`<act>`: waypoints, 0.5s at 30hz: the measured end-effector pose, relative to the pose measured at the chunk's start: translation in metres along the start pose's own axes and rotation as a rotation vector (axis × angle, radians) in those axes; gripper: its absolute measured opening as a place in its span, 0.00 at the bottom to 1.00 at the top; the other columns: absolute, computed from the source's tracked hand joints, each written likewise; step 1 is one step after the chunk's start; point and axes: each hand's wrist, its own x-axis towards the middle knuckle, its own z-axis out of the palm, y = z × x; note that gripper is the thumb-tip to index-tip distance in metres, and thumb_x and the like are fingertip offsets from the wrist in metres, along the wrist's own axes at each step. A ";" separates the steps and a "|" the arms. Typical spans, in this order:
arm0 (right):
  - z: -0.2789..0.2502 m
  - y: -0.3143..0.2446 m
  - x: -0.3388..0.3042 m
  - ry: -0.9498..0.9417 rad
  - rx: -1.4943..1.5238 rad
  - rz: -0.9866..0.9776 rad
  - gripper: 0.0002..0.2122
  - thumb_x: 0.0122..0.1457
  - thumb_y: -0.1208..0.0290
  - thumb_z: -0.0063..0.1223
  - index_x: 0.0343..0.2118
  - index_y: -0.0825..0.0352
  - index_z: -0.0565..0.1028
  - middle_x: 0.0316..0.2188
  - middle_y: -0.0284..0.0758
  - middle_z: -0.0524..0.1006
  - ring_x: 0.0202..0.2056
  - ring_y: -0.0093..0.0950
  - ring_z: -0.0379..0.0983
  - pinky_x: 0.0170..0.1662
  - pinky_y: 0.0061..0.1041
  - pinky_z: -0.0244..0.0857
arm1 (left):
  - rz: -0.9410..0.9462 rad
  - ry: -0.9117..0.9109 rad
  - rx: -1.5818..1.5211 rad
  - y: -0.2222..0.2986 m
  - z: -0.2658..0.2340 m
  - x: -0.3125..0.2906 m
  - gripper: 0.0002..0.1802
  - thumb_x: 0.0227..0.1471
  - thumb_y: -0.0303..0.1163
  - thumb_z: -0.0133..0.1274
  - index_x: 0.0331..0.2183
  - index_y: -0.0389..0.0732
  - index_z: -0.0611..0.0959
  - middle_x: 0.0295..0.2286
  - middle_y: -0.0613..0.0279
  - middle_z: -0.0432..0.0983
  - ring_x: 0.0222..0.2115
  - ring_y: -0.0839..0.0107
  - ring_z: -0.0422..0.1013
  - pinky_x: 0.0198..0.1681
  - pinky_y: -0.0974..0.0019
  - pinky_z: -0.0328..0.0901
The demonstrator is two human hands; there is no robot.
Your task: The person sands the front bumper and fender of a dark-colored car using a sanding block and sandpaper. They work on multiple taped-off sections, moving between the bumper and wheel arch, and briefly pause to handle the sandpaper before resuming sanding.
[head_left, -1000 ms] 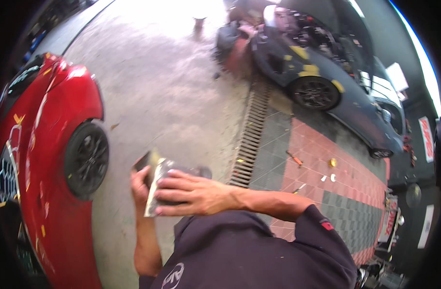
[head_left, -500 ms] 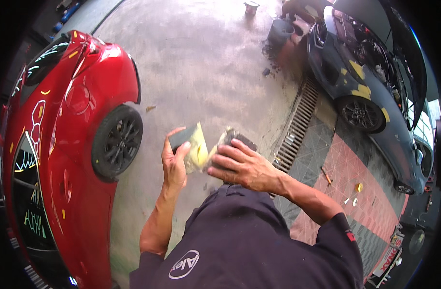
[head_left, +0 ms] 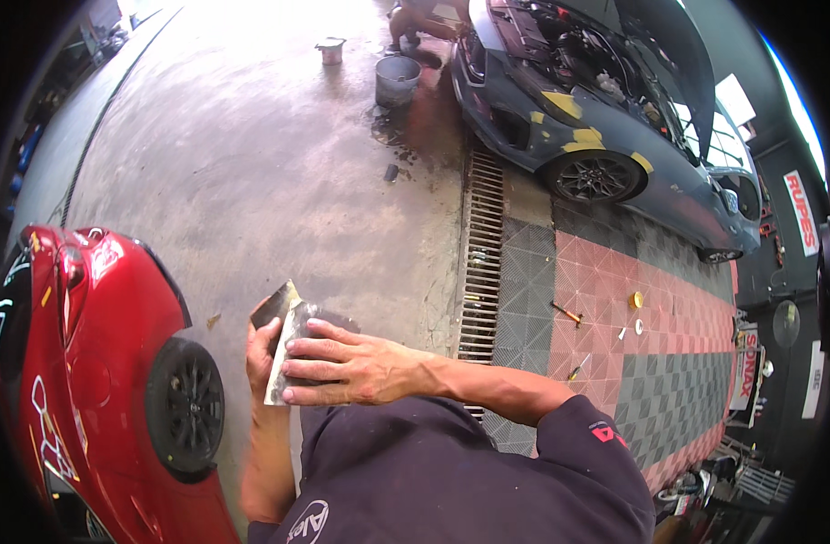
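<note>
In front of my torso, my left hand (head_left: 259, 354) closes around a dark, flat filler spreader (head_left: 272, 306), its thumb lying across the face. A pale yellow smear, like body filler, runs along the spreader's edge. My right hand (head_left: 347, 364) holds a second spreader (head_left: 295, 331), its fingers laid across a face streaked grey and cream. The two spreaders meet or nearly meet at their edges; whether they touch, I cannot tell. My right hand hides much of the second spreader, and part of my left hand lies behind it.
A red car (head_left: 116, 326) stands at left. At right is a dark grey car (head_left: 515, 109), bonnet up, with yellow patches. A bucket (head_left: 397, 83), a small tub (head_left: 331, 52) and a crouching person (head_left: 415, 18) are ahead. A drain grate (head_left: 481, 263) borders floor tiles holding a hammer (head_left: 566, 314).
The spreaders have come together, and the broad yellow filler on the left one no longer shows. Both hands are lower and further left in view. The view has swung right.
</note>
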 end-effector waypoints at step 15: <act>-0.020 0.221 0.146 0.297 0.535 0.630 0.27 0.66 0.85 0.57 0.68 0.62 0.77 0.64 0.44 0.78 0.63 0.46 0.76 0.65 0.40 0.73 | 0.086 -0.007 -0.112 0.116 -0.038 0.281 0.15 0.71 0.34 0.50 0.54 0.39 0.80 0.46 0.56 0.83 0.47 0.62 0.81 0.53 0.58 0.75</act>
